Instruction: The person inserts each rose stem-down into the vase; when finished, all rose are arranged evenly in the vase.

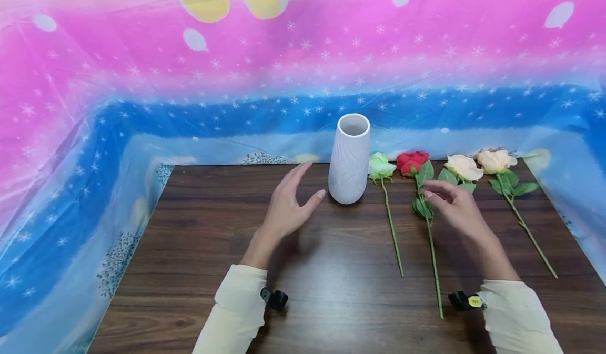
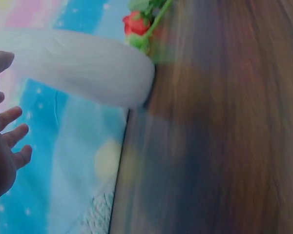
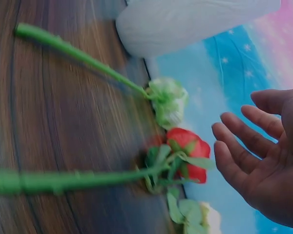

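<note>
A white vase (image 1: pixel 349 164) with a wavy relief stands upright near the table's back edge, its mouth facing up. My left hand (image 1: pixel 291 204) is just left of it, fingers spread and thumb apart, holding nothing. To the right of the vase, my right hand (image 1: pixel 456 209) hovers by the red rose (image 1: pixel 413 162), whose long stem points toward me. In the right wrist view that hand (image 3: pixel 266 151) shows loosely bent fingers with nothing between them. A pale green rose (image 1: pixel 381 165) lies between the vase and the red rose.
Two cream roses, a nearer one (image 1: pixel 464 167) and a farther one (image 1: pixel 496 161), lie at the right of the dark wooden table (image 1: pixel 199 270). A pink and blue patterned cloth (image 1: pixel 265 80) hangs behind the table and around its sides.
</note>
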Action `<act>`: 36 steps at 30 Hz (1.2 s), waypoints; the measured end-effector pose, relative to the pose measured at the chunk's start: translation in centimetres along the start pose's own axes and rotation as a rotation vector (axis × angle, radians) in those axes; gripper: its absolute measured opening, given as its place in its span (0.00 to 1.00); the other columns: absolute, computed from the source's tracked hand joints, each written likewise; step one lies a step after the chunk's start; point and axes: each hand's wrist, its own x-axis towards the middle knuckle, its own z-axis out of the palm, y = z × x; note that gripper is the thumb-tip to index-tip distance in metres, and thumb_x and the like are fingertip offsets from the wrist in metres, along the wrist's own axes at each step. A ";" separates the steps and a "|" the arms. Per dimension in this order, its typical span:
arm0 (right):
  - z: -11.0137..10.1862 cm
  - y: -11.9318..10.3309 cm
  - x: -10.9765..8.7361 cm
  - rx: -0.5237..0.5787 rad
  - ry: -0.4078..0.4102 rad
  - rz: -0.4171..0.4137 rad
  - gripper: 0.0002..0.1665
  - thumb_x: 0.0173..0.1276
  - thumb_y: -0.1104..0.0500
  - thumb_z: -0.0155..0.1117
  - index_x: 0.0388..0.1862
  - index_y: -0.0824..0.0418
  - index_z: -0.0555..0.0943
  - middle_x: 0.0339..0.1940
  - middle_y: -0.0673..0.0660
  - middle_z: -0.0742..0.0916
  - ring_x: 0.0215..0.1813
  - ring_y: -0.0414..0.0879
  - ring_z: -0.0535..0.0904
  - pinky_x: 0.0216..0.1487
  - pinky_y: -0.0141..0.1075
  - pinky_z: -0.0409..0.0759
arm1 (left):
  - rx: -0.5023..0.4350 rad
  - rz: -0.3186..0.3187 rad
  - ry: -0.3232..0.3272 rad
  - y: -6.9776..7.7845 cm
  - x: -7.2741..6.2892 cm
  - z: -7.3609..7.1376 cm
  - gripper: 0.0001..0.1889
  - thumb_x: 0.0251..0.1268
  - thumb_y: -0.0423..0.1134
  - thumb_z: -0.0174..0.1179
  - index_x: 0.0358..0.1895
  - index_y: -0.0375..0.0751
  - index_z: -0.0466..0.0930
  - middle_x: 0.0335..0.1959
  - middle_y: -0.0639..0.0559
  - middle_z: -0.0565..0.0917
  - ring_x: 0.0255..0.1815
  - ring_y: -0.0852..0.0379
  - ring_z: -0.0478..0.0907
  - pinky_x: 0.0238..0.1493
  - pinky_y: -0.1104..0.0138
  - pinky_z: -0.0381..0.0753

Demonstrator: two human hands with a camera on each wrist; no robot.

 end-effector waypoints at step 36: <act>7.1 1.3 5.1 0.245 -0.063 0.383 0.26 0.74 0.57 0.62 0.65 0.72 0.77 0.45 0.58 0.90 0.34 0.28 0.84 0.42 0.24 0.85 | -0.574 -0.115 0.019 5.4 9.5 2.8 0.42 0.58 0.41 0.74 0.76 0.43 0.66 0.68 0.44 0.78 0.71 0.49 0.74 0.74 0.51 0.72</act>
